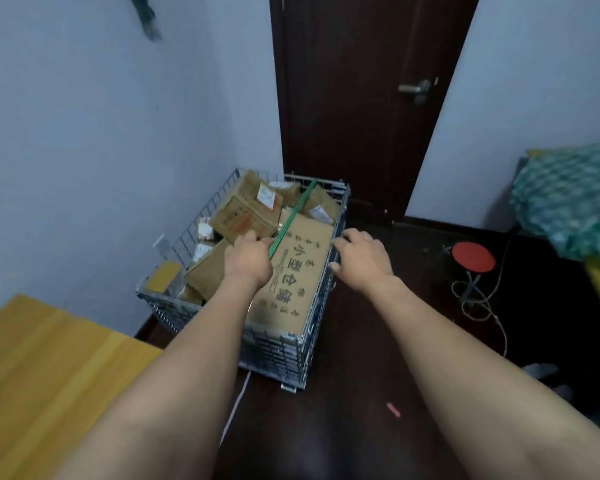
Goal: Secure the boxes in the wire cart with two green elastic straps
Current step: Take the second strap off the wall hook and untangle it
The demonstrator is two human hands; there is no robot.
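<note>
Across the boxes (243, 216), green strap (293, 216) running near-to-far, left grip (248, 259) clasping its near end, right grip (359, 256) spread

Dark floor (361, 393) carries the wire cart (274, 355), a red stool (473, 256) and a coiled cable (502, 331)

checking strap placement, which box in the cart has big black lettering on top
The large flat box along the wire cart's right side, with the green strap along its left edge. The other boxes are smaller, with white labels or red print.
</note>
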